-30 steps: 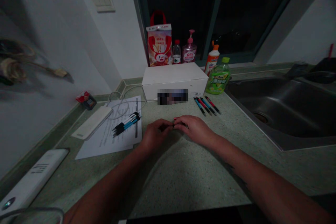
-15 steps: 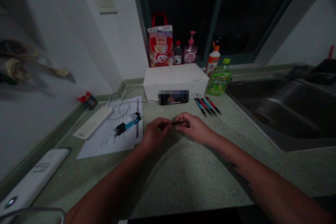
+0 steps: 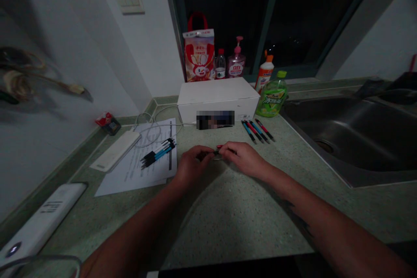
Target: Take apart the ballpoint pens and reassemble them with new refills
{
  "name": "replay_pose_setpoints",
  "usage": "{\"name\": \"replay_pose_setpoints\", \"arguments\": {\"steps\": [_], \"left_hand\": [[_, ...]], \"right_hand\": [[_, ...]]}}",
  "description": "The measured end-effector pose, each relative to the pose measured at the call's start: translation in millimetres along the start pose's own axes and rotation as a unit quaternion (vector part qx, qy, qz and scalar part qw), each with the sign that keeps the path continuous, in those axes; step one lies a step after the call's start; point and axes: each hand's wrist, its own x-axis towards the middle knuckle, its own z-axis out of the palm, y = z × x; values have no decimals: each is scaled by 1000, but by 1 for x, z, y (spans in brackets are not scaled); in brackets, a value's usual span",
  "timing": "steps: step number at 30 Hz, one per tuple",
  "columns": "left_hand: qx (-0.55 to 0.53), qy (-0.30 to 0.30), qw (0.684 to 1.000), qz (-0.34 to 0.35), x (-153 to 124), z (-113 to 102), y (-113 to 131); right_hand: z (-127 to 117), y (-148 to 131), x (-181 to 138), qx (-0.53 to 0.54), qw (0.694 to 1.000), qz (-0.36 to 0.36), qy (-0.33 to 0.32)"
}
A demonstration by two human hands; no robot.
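Note:
My left hand [image 3: 190,167] and my right hand [image 3: 243,158] meet over the middle of the green speckled counter [image 3: 228,208]. Both are closed in a pinch on a small dark pen part [image 3: 213,153] held between them. A bit of red [image 3: 219,146] shows just behind my right fingers. Several black and blue pens [image 3: 158,153] lie in a bunch on a printed sheet of paper [image 3: 140,160] to the left. Several red and blue pens [image 3: 258,130] lie side by side to the right, in front of a white box [image 3: 216,97].
A steel sink [image 3: 355,134] fills the right side. Behind the white box stand a red and white bag [image 3: 199,54], a small bottle, a pink pump bottle, an orange-capped bottle and a green drink bottle [image 3: 271,94]. A white flat device with cable [image 3: 115,150] and a long white device [image 3: 39,223] lie at left.
My hands stay together at the same spot. Half a second ago a longer dark pen piece showed between the fingers; now the fingers have drawn closer and a red bit shows again.

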Motion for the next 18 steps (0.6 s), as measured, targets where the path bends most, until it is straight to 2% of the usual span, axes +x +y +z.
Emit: {"name": "replay_pose_setpoints", "arguments": {"steps": [6, 14, 18], "left_hand": [[-1, 8, 1000, -7, 1, -2, 3], [-5, 7, 1000, -8, 1, -1, 1], [-8, 7, 1000, -7, 1, -2, 2]], "right_hand": [[-1, -2, 0, -5, 1000, -4, 27], [-2, -1, -1, -33, 999, 1, 30], [-2, -3, -1, -57, 998, 3, 11]]}}
